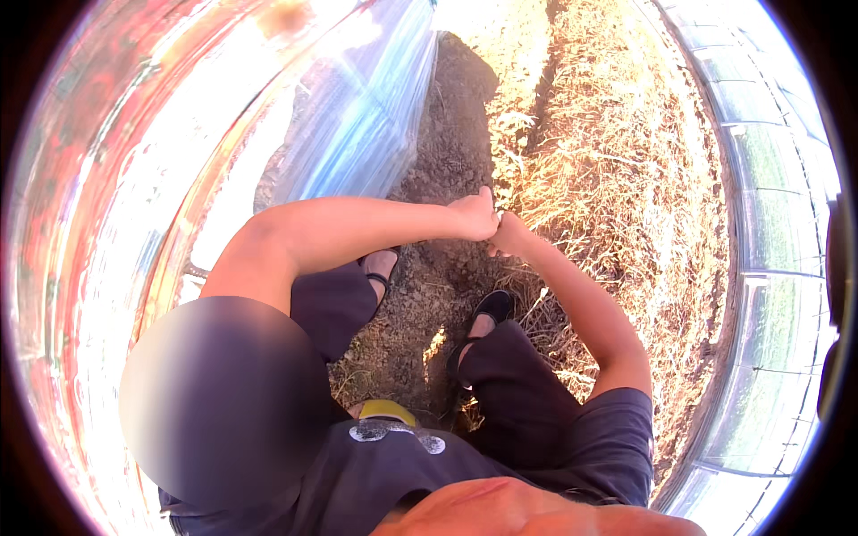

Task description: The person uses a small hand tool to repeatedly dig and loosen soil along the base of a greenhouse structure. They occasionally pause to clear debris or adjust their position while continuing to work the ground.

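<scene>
My left hand [474,216] is curled, its thumb raised, at the end of an arm stretched across in front of me. Against it, just to the right, is my right hand [512,236] with its fingers bent in. A tiny pale spot shows where the two hands meet. Whether either hand pinches something thin is too small to tell. Beneath them lies bare, shaded soil [456,161]. Beyond my left forearm, a sheet of translucent plastic film [362,127] hangs or stretches in folds, apart from my hands as far as I can see.
Dry straw-like plants [623,174] cover the ground to the right. Past them runs a clear greenhouse wall [771,228] with thin ribs. My sandalled feet [493,308] stand on the soil. A yellow object [387,410] shows by my shirt hem. Glare washes out the left side.
</scene>
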A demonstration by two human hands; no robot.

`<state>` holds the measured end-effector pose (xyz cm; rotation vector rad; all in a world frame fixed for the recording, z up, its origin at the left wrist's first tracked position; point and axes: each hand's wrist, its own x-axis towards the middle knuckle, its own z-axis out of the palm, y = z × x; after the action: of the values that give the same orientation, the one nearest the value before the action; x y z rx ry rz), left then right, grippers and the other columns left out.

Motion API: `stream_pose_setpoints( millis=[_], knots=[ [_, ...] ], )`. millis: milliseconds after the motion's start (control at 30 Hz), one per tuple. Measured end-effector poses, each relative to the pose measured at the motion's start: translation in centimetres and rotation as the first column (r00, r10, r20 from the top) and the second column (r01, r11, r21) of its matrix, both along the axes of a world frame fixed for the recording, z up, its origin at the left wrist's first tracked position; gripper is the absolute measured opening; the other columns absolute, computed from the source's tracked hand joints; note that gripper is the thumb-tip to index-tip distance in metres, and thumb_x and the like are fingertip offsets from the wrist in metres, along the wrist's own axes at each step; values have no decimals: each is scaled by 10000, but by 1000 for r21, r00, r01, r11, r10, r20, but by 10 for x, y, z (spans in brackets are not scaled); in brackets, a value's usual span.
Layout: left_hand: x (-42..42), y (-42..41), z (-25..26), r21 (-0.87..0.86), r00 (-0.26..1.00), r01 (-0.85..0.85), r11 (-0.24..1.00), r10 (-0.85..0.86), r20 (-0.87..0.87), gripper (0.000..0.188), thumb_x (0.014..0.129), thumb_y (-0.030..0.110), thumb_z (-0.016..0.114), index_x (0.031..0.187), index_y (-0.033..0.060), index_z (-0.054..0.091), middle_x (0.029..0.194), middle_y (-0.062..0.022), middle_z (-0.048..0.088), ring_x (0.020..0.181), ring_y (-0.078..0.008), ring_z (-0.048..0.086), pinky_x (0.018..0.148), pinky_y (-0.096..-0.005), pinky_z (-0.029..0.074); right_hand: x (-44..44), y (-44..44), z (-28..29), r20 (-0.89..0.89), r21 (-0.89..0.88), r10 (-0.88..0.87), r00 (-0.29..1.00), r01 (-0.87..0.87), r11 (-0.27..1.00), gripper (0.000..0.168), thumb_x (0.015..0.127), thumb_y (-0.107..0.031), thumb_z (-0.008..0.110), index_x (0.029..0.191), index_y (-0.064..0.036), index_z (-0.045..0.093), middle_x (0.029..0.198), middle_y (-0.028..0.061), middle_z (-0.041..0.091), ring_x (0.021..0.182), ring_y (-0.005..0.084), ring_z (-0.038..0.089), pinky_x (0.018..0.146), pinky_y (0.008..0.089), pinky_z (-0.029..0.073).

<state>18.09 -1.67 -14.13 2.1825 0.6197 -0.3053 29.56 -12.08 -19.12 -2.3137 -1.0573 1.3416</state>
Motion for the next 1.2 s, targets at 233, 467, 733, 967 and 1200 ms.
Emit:
stream_pose_setpoints(
  millis=[233, 467, 733, 967, 1200],
  knots=[
    [-116, -39, 102, 364, 910, 382, 849, -414, 11, 236, 748, 106, 676, 909, 0, 540, 797, -175, 632, 816, -385, 627, 675, -461, 480, -75, -59, 142, 269, -256, 430, 862, -367, 894, 225, 820, -121, 537, 761, 55, 665, 736, 101, 714, 575, 191, 650, 531, 336, 524],
    [-205, -91, 154, 508, 845, 205, 837, -413, 340, 262, 770, 268, 713, 713, 49, 581, 751, -125, 622, 792, -353, 626, 672, -447, 485, -152, -98, 204, 465, -274, 489, 738, -405, 872, 194, 770, -133, 558, 763, -5, 704, 733, 112, 707, 769, 255, 699, 715, 393, 544],
    [-320, -182, 213, 538, 728, 637, 552, -660, -184, 512, 867, 461, 602, 1054, -12, 538, 740, -178, 657, 752, -381, 662, 625, -470, 512, -184, -117, 191, 661, -213, 463, 590, -444, 870, 219, 744, -138, 608, 894, -10, 705, 915, 210, 685, 897, 351, 671, 777, 433, 532],
    [-381, -186, 209, 517, 763, 565, 643, -645, -32, 516, 832, 456, 644, 1058, 3, 545, 735, -166, 652, 767, -368, 662, 631, -459, 513, -155, -111, 172, 703, -160, 365, 611, -365, 917, 237, 766, -161, 612, 924, -1, 688, 961, 230, 672, 925, 369, 653, 807, 431, 524],
    [-384, -158, 168, 537, 880, 379, 754, -472, 42, 525, 838, 468, 634, 1074, 7, 547, 777, -167, 651, 797, -378, 651, 668, -465, 511, -169, -100, 194, 541, -242, 341, 769, -246, 938, 227, 823, -170, 608, 907, 32, 669, 781, 175, 688, 670, 251, 695, 623, 370, 543]
  ],
)
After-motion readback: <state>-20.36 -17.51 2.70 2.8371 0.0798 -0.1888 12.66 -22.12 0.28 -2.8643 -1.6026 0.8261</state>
